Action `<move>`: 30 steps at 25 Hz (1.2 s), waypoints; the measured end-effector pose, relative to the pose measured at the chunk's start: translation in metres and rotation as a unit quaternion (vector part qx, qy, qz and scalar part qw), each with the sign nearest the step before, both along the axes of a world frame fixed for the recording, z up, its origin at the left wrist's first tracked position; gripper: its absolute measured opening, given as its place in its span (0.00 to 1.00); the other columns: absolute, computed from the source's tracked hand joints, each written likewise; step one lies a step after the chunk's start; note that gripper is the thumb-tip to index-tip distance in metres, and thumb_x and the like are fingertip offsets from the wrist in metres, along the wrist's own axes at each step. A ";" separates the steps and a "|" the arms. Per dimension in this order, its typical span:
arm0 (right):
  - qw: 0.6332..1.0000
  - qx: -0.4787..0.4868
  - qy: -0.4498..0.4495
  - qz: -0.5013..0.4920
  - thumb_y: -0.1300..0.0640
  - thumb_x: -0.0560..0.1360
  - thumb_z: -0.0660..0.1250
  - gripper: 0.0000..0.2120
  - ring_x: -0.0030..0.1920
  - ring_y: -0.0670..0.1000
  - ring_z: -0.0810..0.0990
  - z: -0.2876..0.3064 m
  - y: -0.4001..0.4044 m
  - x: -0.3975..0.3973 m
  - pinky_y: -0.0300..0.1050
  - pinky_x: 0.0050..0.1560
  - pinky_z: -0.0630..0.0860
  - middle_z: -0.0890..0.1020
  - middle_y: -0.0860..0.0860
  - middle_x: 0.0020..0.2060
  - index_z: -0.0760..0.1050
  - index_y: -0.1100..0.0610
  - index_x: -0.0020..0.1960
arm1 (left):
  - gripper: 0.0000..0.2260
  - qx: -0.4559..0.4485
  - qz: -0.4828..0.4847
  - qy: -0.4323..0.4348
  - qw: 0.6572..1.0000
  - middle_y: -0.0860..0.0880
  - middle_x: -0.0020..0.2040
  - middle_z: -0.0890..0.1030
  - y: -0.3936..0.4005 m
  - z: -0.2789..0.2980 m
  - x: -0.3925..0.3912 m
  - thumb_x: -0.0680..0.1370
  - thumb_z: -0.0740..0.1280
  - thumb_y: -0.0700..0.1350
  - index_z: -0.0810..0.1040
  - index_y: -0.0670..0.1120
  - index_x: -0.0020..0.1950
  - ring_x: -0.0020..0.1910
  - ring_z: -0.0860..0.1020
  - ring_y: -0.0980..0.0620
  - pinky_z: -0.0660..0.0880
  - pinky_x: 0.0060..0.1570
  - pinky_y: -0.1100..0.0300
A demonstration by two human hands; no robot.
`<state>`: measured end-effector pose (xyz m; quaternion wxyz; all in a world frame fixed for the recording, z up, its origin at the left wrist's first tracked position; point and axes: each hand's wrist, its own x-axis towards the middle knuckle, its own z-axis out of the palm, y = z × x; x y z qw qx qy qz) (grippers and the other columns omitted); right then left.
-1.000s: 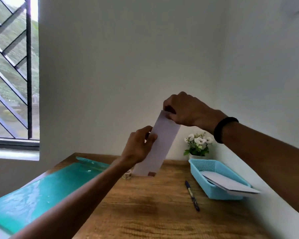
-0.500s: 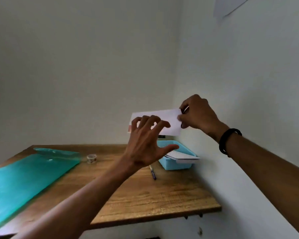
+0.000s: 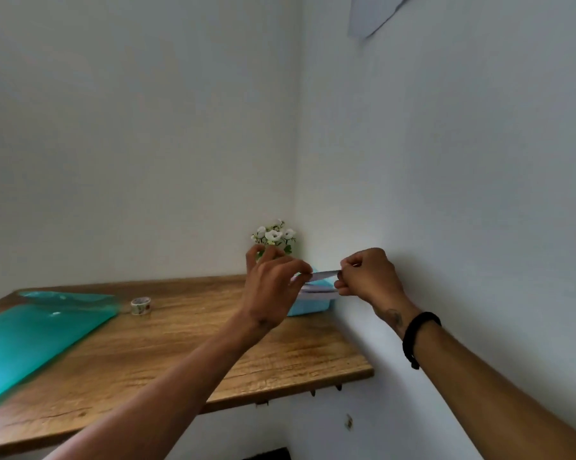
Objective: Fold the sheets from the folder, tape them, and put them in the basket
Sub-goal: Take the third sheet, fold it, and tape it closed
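Both hands, L [image 3: 273,287] & R [image 3: 367,277], pinch folded sheet [image 3: 323,275] flat above blue basket [image 3: 308,307].

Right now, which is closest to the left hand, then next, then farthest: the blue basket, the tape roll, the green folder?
1. Blue basket: just beneath the left hand, by the wall.
2. Tape roll: mid-table, further left.
3. Green folder: far left.
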<state>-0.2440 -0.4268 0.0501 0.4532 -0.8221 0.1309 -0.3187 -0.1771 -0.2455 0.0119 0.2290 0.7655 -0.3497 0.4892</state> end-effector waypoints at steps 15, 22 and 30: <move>0.900 -0.428 0.044 -0.066 0.56 0.79 0.70 0.13 0.56 0.54 0.79 -0.040 -0.004 0.036 0.44 0.47 0.77 0.78 0.54 0.57 0.83 0.52 0.63 | 0.11 0.029 0.032 0.133 0.990 0.55 0.60 0.85 0.003 -0.029 0.034 0.82 0.67 0.53 0.84 0.57 0.63 0.62 0.75 0.53 0.61 0.67 0.51; 0.899 -0.436 0.031 -0.002 0.55 0.75 0.74 0.19 0.60 0.53 0.75 -0.048 -0.016 0.037 0.49 0.57 0.79 0.81 0.50 0.60 0.80 0.50 0.65 | 0.18 0.103 -0.004 0.092 0.990 0.54 0.64 0.84 -0.006 -0.032 0.028 0.80 0.66 0.60 0.81 0.56 0.67 0.67 0.72 0.51 0.62 0.73 0.45; 0.818 -0.573 0.034 -0.042 0.62 0.80 0.66 0.14 0.56 0.54 0.77 -0.037 -0.009 0.034 0.47 0.44 0.74 0.82 0.51 0.55 0.78 0.53 0.64 | 0.10 0.174 0.050 0.043 0.982 0.52 0.56 0.87 -0.013 -0.016 0.035 0.81 0.69 0.51 0.84 0.55 0.61 0.63 0.78 0.49 0.58 0.77 0.41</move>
